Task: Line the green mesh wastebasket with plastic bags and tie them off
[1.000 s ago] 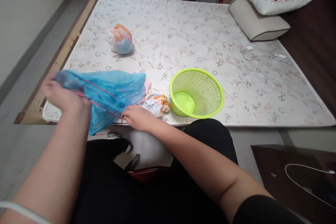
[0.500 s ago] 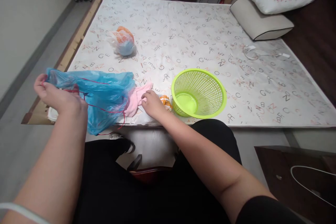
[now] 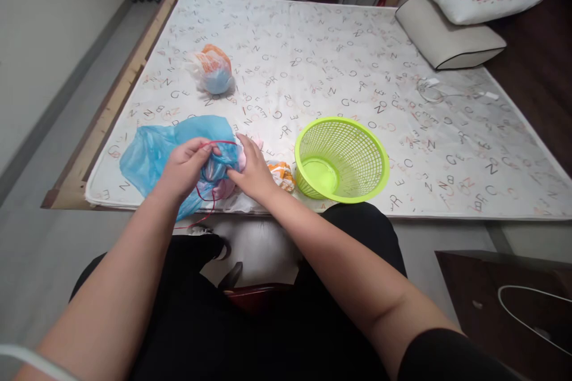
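Observation:
A blue plastic drawstring bag [image 3: 152, 152] lies crumpled at the mattress's near edge, its red drawstring hanging loose below. My left hand [image 3: 190, 166] pinches the bag's mouth and red string. On the other side of the gathered mouth is my right hand [image 3: 254, 172], its thumb and fingers apart around the plastic and the pink cloth; whether it grips is hard to see. Part of the pink cloth [image 3: 224, 189] shows beneath the bag. Just right of my right hand sits an orange-and-white cloth [image 3: 282, 175], beside a green plastic basket [image 3: 342, 158] that stands tilted, its inside visible.
A knotted bag with orange and blue contents [image 3: 215, 71] rests farther back on the letter-printed mattress [image 3: 313, 65]. Pillows [image 3: 469, 36] and a white cable [image 3: 431, 92] lie at the right. A wooden bed rail [image 3: 120, 83] runs along the left side.
My left hand has come right from the far left, bringing the bag's mouth to my right hand. The bag now covers most of the pink cloth. The basket has stayed put.

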Motion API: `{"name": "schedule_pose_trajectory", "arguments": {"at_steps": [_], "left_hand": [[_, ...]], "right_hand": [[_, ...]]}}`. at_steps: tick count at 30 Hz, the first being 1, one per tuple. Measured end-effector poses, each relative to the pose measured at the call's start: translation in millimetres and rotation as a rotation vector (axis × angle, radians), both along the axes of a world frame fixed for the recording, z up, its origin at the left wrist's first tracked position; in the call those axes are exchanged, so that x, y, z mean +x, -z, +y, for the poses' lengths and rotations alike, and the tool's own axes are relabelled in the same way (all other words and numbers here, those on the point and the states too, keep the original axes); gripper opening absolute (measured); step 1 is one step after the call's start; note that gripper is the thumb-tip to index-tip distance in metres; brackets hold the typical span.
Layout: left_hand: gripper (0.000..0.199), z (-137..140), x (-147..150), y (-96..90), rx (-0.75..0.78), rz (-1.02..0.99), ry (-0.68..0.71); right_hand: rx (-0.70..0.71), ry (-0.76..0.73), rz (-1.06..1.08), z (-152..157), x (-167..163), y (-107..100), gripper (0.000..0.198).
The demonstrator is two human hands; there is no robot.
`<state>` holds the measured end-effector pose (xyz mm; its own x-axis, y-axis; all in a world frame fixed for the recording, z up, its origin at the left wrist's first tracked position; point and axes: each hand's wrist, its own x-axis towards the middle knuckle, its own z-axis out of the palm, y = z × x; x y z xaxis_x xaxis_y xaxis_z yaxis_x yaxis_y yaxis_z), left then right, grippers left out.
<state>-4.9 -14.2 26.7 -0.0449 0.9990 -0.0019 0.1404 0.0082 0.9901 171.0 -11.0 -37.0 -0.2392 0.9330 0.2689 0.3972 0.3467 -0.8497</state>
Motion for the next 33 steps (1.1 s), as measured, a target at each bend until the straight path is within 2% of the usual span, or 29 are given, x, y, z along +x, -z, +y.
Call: {"name": "schedule_pose_trajectory", "arguments": {"at_steps": [2,5,8,10,13,16,18,20,24,27,30,33], "left_hand": [[0.025,-2,4,-1.3,-0.043,-0.010,0.067],[0.025,-6,3,-3.6,-0.105,0.003,0.131],[0.033,-9,-2,-6.9,-0.062,0.053,0.109],[0.038,-10,-4,-8.6,-0.026,0.092,0.050],[0.039,-8,-6,-8.0,-0.019,0.193,-0.056],[0.032,-5,-8,-3.5,-0.008,0.448,-0.145],[0.030,-3,-9,0.1,-0.007,0.629,-0.149],[0.033,-3,-9,2.8,-0.011,0.728,-0.122],[0.041,-4,-10,4.5,0.018,0.780,-0.039],[0.037,-3,-13,5.1,0.022,0.808,-0.065],[0.033,3,-21,6.2,-0.024,0.821,-0.217],[0.050,11,-31,6.9,-0.020,0.740,-0.418]], "right_hand": [[-0.022,0.027,-0.060,2,2,0,0.073],[-0.070,0.039,-0.113,7,7,4,0.043],[-0.109,0.047,-0.068,11,11,6,0.017],[-0.132,0.033,-0.002,12,14,5,0.008],[-0.156,0.016,0.107,13,17,3,0.009],[-0.141,0.153,0.131,14,21,1,0.011],[-0.123,0.252,0.115,15,24,0,0.009],[-0.113,0.308,0.123,17,28,0,0.013],[-0.057,0.408,0.206,20,33,1,0.032],[-0.011,0.485,0.248,23,36,1,0.042],[-0.013,0.506,0.243,25,39,0,0.040],[-0.031,0.461,0.205,23,41,-3,0.035]]}}
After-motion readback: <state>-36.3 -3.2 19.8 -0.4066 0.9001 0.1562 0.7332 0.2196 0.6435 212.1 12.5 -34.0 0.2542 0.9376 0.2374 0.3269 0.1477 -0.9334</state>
